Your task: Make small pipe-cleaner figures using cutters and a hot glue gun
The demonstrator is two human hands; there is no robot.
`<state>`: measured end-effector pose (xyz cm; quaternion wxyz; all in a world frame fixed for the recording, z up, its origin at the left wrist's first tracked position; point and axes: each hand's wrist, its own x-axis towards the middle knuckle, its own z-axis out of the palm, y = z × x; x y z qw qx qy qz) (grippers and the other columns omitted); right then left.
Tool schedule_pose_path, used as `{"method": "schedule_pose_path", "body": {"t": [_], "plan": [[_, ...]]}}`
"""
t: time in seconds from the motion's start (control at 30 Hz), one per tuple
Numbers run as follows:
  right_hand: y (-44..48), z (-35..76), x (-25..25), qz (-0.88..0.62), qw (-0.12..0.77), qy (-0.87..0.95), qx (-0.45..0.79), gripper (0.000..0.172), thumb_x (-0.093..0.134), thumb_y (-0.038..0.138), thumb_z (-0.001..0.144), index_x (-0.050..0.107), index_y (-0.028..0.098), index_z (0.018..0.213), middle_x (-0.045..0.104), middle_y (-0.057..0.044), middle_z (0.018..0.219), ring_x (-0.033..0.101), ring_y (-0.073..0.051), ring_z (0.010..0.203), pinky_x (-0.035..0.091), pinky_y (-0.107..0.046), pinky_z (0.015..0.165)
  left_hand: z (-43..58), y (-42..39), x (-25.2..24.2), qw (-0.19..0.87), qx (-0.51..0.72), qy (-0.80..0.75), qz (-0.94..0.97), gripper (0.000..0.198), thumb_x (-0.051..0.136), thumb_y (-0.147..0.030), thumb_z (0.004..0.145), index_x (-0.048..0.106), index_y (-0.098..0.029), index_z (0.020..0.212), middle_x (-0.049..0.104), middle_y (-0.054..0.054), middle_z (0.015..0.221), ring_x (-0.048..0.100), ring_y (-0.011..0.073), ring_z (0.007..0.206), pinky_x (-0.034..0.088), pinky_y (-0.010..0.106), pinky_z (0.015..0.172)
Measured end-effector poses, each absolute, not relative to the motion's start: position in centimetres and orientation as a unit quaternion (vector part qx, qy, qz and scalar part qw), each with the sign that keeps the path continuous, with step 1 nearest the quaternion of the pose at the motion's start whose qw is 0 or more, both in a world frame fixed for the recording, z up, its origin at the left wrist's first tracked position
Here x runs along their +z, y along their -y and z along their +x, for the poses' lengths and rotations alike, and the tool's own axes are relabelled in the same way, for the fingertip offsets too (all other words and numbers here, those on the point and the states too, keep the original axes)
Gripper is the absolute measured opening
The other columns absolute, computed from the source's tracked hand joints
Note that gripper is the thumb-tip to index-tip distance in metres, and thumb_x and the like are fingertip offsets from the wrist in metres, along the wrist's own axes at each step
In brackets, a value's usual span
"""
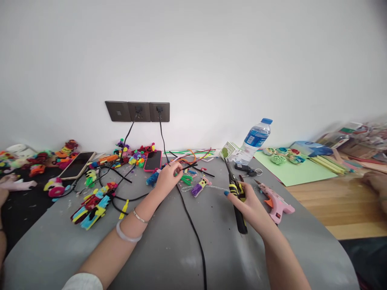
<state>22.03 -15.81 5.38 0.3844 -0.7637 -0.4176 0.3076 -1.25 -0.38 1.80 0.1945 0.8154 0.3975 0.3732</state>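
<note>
Now | left hand point(167, 177) pinches thin black fuzzy wire point(189, 166), unbent | right hand point(249, 203) grips yellow-black-handled pliers point(232, 187) | finished colourful wire figures point(90, 205) near left

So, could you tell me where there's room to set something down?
Near you the grey mat is bare below the left hand, which pinches a black pipe cleaner, and the right hand, which grips pliers; only the black cable crosses it. The wood is bare right of the pink glue gun. Toys and phones crowd the wall side.
</note>
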Motion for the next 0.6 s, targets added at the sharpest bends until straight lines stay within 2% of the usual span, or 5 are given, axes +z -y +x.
{"method": "schedule_pose_path", "body": {"t": [0.13, 0.2, 0.3, 0.47, 0.6], "plan": [[13.6, 22.6, 3.8, -0.839, 0.264, 0.459, 0.124, 0.064, 0.058, 0.044, 0.071, 0.049, 0.012, 0.126, 0.057, -0.018, 0.119, 0.054, -0.035, 0.108, 0.043, -0.043, 0.089, -2.0, -0.3, 1.8, 0.159, 0.356, -0.391, 0.834, 0.012, 0.054, -0.011, 0.082, 0.06, -0.02, 0.085, 0.064, 0.001, 0.087, 0.06, 0.0145, 0.076, 0.045, 0.024, 0.07], [12.4, 22.6, 2.9, -0.863, 0.195, 0.463, 0.06, 0.064, 0.057, 0.042, 0.072, 0.051, 0.011, 0.128, 0.055, -0.02, 0.123, 0.051, -0.039, 0.114, 0.042, -0.046, 0.091, -2.4, -0.6, 1.8, 0.15, 0.343, -0.375, 0.848, 0.013, 0.053, -0.01, 0.083, 0.061, -0.021, 0.086, 0.064, 0.003, 0.094, 0.062, 0.0158, 0.084, 0.047, 0.025, 0.073], [10.9, 22.4, 1.9, -0.873, 0.133, 0.468, 0.034, 0.065, 0.057, 0.041, 0.074, 0.051, 0.01, 0.132, 0.053, -0.02, 0.125, 0.05, -0.039, 0.114, 0.042, -0.047, 0.091, -3.0, -1.0, 1.9, 0.143, 0.319, -0.351, 0.869, 0.013, 0.053, -0.011, 0.085, 0.062, -0.021, 0.086, 0.065, 0.004, 0.101, 0.063, 0.0176, 0.094, 0.048, 0.027, 0.08], [9.9, 22.3, 0.6, -0.858, 0.143, 0.493, -0.005, 0.062, 0.056, 0.045, 0.079, 0.055, 0.012, 0.131, 0.052, -0.018, 0.125, 0.05, -0.037, 0.11, 0.042, -0.046, 0.089, -4.0, -1.3, 2.3, 0.13, 0.262, -0.337, 0.895, 0.014, 0.053, -0.014, 0.086, 0.063, -0.023, 0.086, 0.067, 0.002, 0.105, 0.062, 0.0189, 0.106, 0.049, 0.027, 0.084], [10.0, 22.6, 0.0, -0.853, 0.164, 0.495, -0.02, 0.061, 0.056, 0.048, 0.081, 0.056, 0.013, 0.13, 0.053, -0.018, 0.123, 0.051, -0.036, 0.108, 0.042, -0.044, 0.089, -4.5, -1.0, 2.9, 0.107, 0.231, -0.333, 0.908, 0.019, 0.053, -0.014, 0.084, 0.064, -0.025, 0.093, 0.066, 0.001, 0.108, 0.064, 0.0174, 0.099, 0.051, 0.026, 0.08]]}}
